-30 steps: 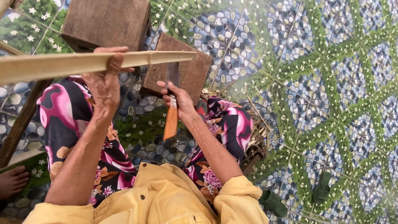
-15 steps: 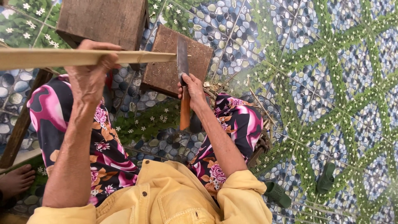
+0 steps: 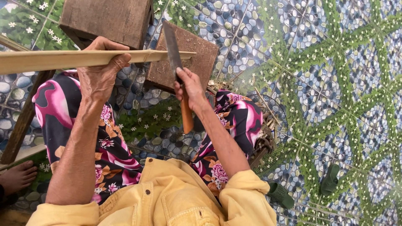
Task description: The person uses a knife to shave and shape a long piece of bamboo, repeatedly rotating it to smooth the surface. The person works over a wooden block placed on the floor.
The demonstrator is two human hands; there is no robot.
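Fingers (image 3: pixel 109 46) of the left hand (image 3: pixel 99 73) clamp a bamboo strip (image 3: pixel 83 59) held level over the wooden block (image 3: pixel 197 62), while the right hand (image 3: pixel 190 86), closed on a knife (image 3: pixel 173 50), could slip toward them.

Bright, even daylight, soft shadows, sharp focus throughout, with mild wide-angle bending at edges.

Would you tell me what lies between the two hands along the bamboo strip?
In the head view, only bare bamboo strip spans from the left hand to the knife in the right hand.
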